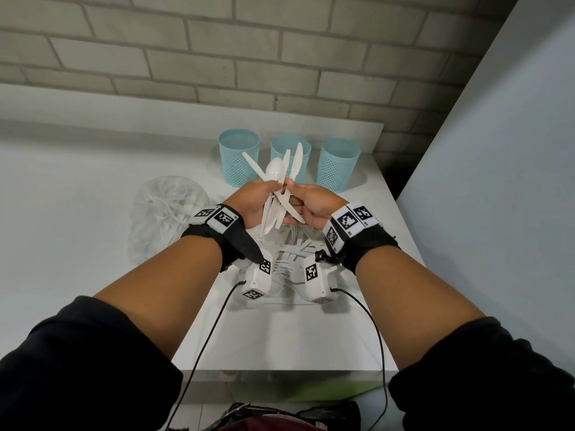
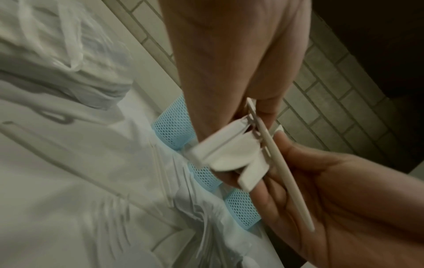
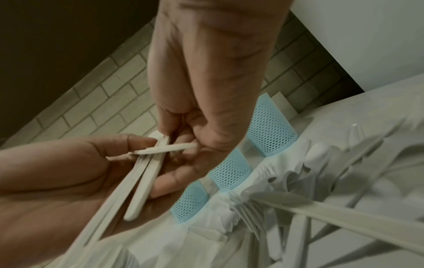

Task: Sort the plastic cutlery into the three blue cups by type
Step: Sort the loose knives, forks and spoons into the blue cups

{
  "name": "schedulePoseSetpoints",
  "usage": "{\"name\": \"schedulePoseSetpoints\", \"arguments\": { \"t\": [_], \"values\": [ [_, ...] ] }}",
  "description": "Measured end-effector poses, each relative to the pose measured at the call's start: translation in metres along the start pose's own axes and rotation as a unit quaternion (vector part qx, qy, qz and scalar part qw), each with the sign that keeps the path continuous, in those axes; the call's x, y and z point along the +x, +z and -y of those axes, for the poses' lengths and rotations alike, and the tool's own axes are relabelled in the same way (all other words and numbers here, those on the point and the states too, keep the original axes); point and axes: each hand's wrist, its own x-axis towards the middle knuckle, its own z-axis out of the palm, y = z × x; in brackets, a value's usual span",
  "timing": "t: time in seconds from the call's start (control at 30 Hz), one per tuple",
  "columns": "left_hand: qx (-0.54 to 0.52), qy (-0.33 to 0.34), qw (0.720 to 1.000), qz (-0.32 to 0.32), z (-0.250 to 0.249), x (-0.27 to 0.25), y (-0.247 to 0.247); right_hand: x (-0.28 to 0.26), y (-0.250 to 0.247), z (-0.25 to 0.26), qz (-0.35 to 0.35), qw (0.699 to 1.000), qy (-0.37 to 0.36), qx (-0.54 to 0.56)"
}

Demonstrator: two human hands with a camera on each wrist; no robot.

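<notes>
Three blue mesh cups stand in a row at the back of the white table: left, middle and right. In front of them, above the table, my left hand grips a fanned bundle of white plastic cutlery, several knives and a spoon. My right hand pinches one knife that lies across the bundle. The handles cross between both palms. A loose pile of forks and other cutlery lies on the table under my hands.
A crumpled clear plastic bag with more cutlery inside lies left of the pile. A brick wall runs behind the cups and a white panel stands at the right. The table's right edge is close to my right wrist.
</notes>
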Motion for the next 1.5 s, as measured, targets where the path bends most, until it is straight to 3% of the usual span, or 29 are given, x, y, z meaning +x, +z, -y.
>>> {"name": "schedulePoseSetpoints", "arguments": {
  "t": [0.13,0.3,0.6,0.73,0.83,1.0,1.1,1.2,1.3,1.43,1.5],
  "values": [
    [0.002,-0.015,1.0,0.008,-0.003,0.0,-0.001,-0.003,-0.007,0.003,-0.035,0.999,-0.014,-0.003],
    [0.018,-0.007,0.999,-0.027,-0.007,0.001,-0.005,0.003,-0.017,0.004,-0.135,0.988,-0.07,0.037],
    [0.039,-0.041,0.997,0.053,-0.01,-0.003,-0.001,0.011,-0.014,0.009,-0.125,0.988,-0.083,0.023],
    [0.059,-0.045,0.996,0.039,-0.01,-0.004,-0.009,0.012,-0.02,0.01,-0.159,0.98,-0.103,0.063],
    [0.061,-0.035,0.998,-0.008,-0.011,-0.002,-0.02,0.013,-0.03,0.008,-0.191,0.973,-0.098,0.081],
    [-0.023,0.055,0.99,-0.129,-0.01,0.006,-0.028,0.01,-0.035,-0.001,-0.136,0.984,-0.063,0.098],
    [-0.045,0.105,0.979,-0.169,-0.008,0.011,-0.031,0.005,-0.043,-0.008,-0.022,1.0,-0.012,-0.01],
    [-0.028,0.115,0.979,-0.165,-0.007,0.013,-0.031,-0.001,-0.045,-0.014,0.075,0.991,0.034,-0.105],
    [-0.02,0.107,0.984,-0.141,-0.007,0.014,-0.026,0.0,-0.037,-0.012,0.081,0.987,0.043,-0.135],
    [0.007,0.089,0.991,-0.102,-0.004,0.015,-0.021,0.006,-0.033,-0.006,0.073,0.959,0.077,-0.262],
    [0.026,0.086,0.992,-0.083,-0.003,0.014,-0.018,0.008,-0.03,-0.006,0.072,0.95,0.055,-0.298]
  ]
}}
